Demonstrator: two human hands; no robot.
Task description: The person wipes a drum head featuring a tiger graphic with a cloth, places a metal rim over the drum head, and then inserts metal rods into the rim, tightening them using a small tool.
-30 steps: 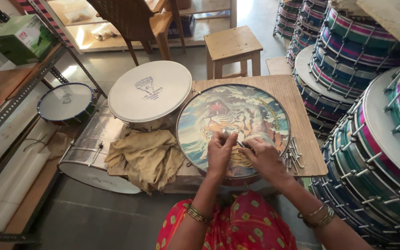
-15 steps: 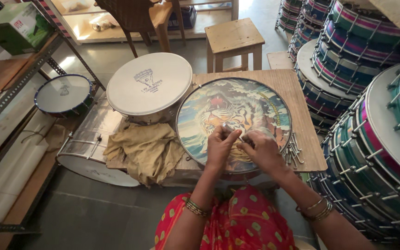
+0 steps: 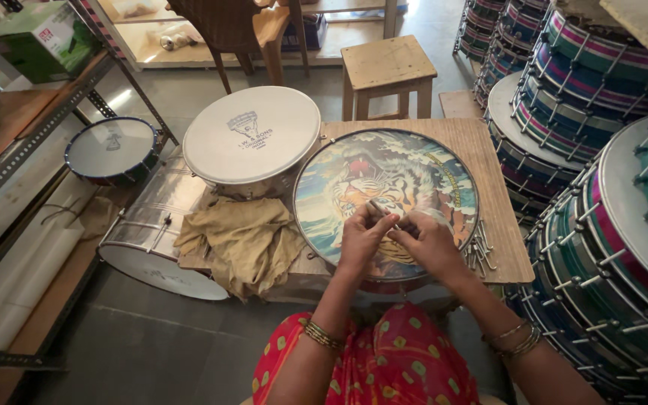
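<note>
Now both hands meeting over near part of painted drum (image 3: 388,187), lying flat on wooden table (image 3: 504,247). Left hand (image 3: 361,236) pinching thin metal rod (image 3: 379,210) between fingertips; right hand (image 3: 429,240) curling narrow beside it, touching, contents unclear. Metal rods (image 3: 480,251) lying just right of drum. Tan cloth (image 3: 241,240) bunching left; white drum (image 3: 251,135) sitting far left.
</note>
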